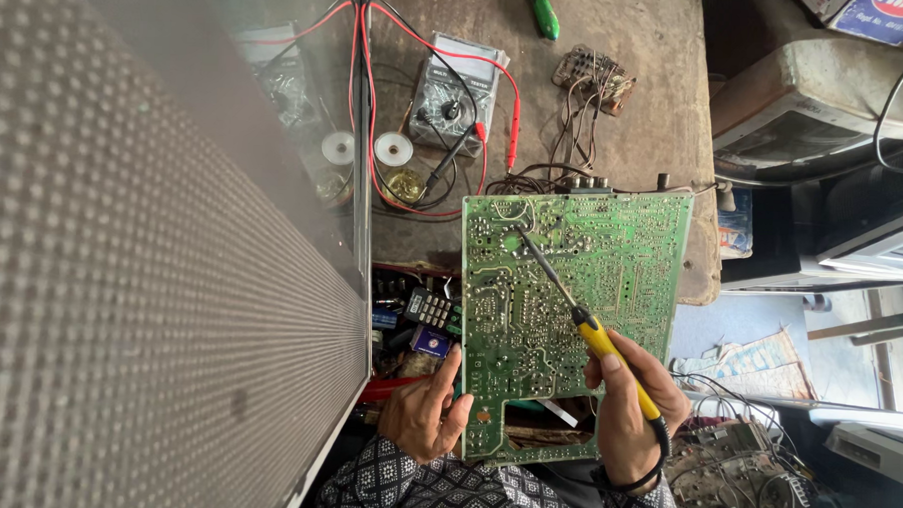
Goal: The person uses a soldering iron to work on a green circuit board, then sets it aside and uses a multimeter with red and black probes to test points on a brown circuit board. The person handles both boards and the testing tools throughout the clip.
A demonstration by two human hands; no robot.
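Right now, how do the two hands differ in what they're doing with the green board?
The left hand grips the circuit board by its lower left edge, thumb on the face. The right hand does not hold the board; it holds a yellow-handled soldering iron like a pen. The left hand lies beside the board, while the right reaches over it, the iron's tip on the upper left area. Both are bare, with patterned sleeves.

Single head cam, worn by the person, looks steeply down and fwd over a cluttered workbench point(659, 51). Close range: green circuit board point(570, 308) fills frame centre, large dotted panel point(151, 274) crowds the left. No 2nd view.
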